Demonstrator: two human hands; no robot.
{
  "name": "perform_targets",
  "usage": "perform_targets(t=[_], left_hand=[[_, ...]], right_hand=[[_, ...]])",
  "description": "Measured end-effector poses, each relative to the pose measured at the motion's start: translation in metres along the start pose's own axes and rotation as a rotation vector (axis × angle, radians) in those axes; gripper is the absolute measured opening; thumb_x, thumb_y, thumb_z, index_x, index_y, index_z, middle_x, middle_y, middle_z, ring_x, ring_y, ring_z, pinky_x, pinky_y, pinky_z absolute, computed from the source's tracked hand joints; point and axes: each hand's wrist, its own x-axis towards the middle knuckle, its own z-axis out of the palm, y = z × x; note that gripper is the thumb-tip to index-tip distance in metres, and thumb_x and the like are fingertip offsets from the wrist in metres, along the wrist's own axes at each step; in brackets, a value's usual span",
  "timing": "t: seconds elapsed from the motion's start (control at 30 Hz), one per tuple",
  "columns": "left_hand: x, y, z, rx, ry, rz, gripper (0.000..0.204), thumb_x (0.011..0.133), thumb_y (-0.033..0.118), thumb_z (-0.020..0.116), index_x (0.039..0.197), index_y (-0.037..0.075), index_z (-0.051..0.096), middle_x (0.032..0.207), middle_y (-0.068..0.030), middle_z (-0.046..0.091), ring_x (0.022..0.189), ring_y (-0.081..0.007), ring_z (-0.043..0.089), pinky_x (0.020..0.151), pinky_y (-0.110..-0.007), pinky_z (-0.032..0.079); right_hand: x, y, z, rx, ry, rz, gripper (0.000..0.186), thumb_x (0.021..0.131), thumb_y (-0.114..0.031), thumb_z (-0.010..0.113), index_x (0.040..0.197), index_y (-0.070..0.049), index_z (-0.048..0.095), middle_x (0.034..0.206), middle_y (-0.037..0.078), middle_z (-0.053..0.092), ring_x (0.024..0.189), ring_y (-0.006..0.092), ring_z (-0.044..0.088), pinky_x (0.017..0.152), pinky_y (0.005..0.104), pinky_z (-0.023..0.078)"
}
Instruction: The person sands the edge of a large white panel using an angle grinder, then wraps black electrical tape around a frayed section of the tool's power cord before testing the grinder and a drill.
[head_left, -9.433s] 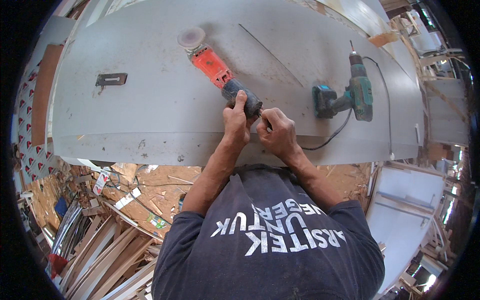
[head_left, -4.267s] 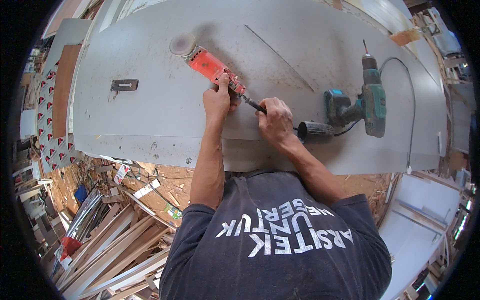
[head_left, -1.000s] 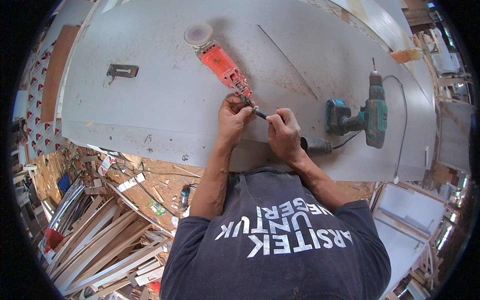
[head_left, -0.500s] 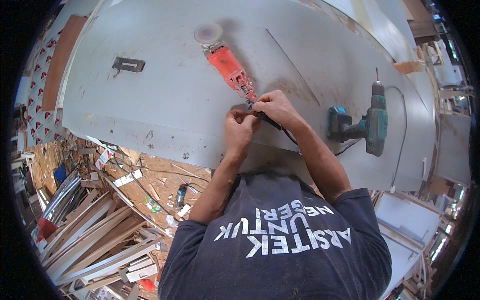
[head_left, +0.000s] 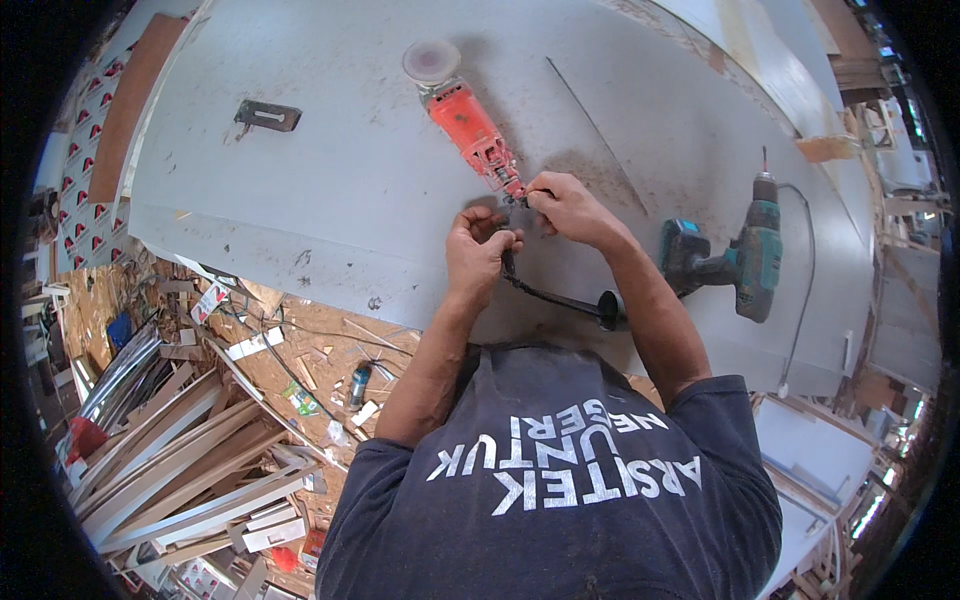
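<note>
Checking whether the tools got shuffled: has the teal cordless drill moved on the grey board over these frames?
No. The teal drill lies in the same spot near the grey board's right end, right of both hands; only the head camera shifted.

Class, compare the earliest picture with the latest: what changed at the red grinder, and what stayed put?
Both hands, left hand and right hand, moved from the dark rear section, now detached, to the red grinder's exposed end. The teal drill and metal bracket stayed put.

Orange angle grinder (head_left: 470, 128) lies flat on grey panel (head_left: 330, 200) — disc end away; black cord (head_left: 555, 297) trails.
</note>
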Motion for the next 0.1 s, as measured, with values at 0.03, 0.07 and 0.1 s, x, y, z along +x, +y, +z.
perform_targets(t=[0.03,0.07,0.1], left_hand=[[0.0009,-0.0011,-0.0028,0.008,-0.006,0.008,0.044,0.081,-0.007,0.065,0.119,-0.003,0.042,0.11,-0.0161,0.057,0.084,-0.0247,0.069,0.071,-0.032,0.06],[0.0021,-0.003,-0.0042,0.015,-0.018,0.014,0.045,0.082,-0.006,0.065,0.12,-0.003,0.042,0.11,-0.0162,0.058,0.085,-0.0257,0.069,0.072,-0.033,0.06],[0.0032,-0.0052,-0.0056,0.023,-0.03,0.02,0.046,0.083,-0.005,0.066,0.122,-0.002,0.042,0.109,-0.0164,0.059,0.086,-0.0266,0.069,0.073,-0.034,0.06]], right_hand=[[-0.0016,-0.0051,-0.0011,0.062,-0.043,0.077,0.02,0.096,-0.019,0.056,0.102,-0.001,0.063,0.07,0.003,0.058,0.062,0.0124,0.059,0.055,0.0284,0.05],[-0.0023,-0.0043,-0.0024,0.081,-0.062,0.112,0.02,0.096,-0.02,0.056,0.102,-0.003,0.063,0.073,0.004,0.059,0.064,0.0122,0.059,0.055,0.0289,0.051],[-0.0024,-0.0021,-0.0039,0.101,-0.081,0.147,0.021,0.097,-0.022,0.056,0.102,-0.004,0.064,0.076,0.005,0.06,0.065,0.0119,0.06,0.056,0.0295,0.051]])
